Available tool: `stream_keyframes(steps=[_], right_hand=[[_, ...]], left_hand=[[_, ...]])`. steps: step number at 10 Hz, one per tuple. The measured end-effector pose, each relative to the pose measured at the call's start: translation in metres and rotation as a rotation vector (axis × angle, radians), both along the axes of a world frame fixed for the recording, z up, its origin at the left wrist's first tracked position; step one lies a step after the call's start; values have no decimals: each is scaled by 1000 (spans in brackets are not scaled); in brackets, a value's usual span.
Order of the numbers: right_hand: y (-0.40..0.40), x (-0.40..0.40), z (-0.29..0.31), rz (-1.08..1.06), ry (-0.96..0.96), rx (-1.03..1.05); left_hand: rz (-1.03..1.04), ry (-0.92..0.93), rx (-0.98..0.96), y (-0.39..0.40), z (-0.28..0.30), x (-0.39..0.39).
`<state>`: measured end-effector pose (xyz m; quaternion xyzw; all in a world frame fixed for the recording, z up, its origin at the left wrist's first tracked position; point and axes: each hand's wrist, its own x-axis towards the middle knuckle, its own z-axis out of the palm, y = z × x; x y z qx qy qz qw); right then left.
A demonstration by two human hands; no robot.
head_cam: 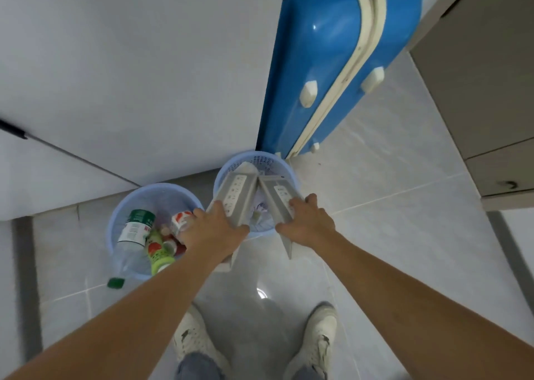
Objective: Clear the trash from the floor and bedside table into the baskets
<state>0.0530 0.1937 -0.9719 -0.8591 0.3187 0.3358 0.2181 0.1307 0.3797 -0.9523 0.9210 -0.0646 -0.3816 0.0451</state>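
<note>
Two pale blue mesh baskets stand on the tiled floor by the wall. Over the right basket point(261, 158) I hold two long grey boxes with their far ends tipped into it. My left hand point(215, 229) grips the left box point(237, 194). My right hand point(307, 220) grips the right box point(281, 199). Crumpled paper lies deeper in that basket. The left basket point(138, 197) holds a clear bottle with a green label point(133, 235), a green bottle point(157, 252) and a red-and-white pack point(180, 219).
A blue hard-shell suitcase point(329, 61) stands upright just behind the right basket. A wooden cabinet point(485, 76) fills the right side. White walls close off the left and back. My two white shoes point(319, 339) stand on the tiles below.
</note>
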Motion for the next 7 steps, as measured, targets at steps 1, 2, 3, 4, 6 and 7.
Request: stream_keyframes(steps=[1,2,3,4,6,7], right_hand=[[2,17,-23,53,-9,-45],[11,30,-46,39,2,-25],[20,33,-62,45,-28,-17],[18,28,-66,-5,-88,36],[-3,19,-17,-48,-268,27],[-10,-2,35,-49,-406,94]], left_hand=[[-3,9,25,-15,-25,2],[-5,24,11,-29,-49,-2],[-1,-7,-14,-33,-65,-8],[-36,-10,-49,-25,-68,-10],[-169,-72,-78,-7,-23,-1],[-100,-203,-173,-1,28,-6]])
